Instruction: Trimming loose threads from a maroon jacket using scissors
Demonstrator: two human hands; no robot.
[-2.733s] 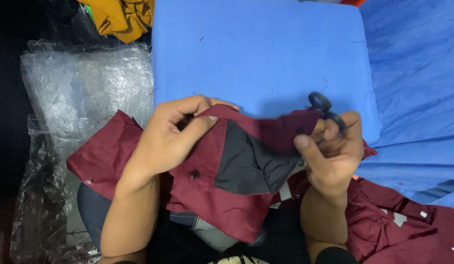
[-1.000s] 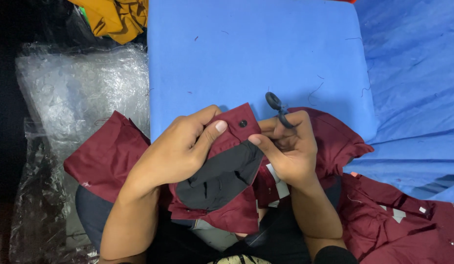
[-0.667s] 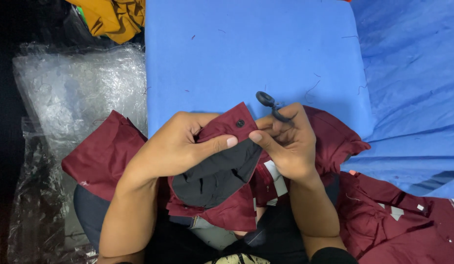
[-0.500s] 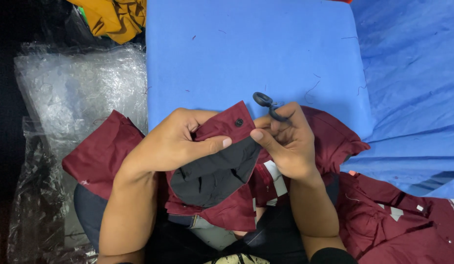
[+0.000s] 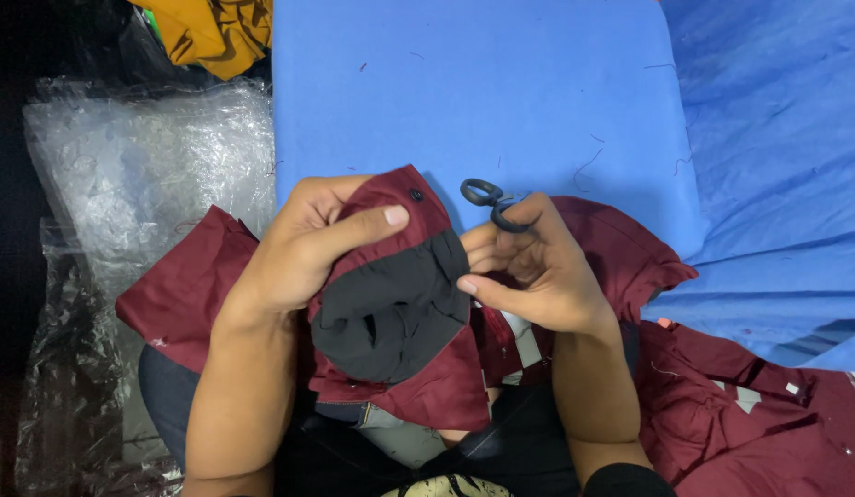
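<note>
The left hand (image 5: 303,253) pinches a maroon garment (image 5: 400,304) with a dark lining, thumb on top, over the person's lap at the blue table (image 5: 501,92) edge. The right hand (image 5: 538,276) grips the garment's edge, black scissors (image 5: 490,201) hooked on its fingers.

Bare blue table (image 5: 501,101) beyond garment (image 5: 391,304)

Blue padded table (image 5: 501,101), clear plastic sheeting (image 5: 142,175), mustard cloth (image 5: 216,32), dark surroundings
</note>
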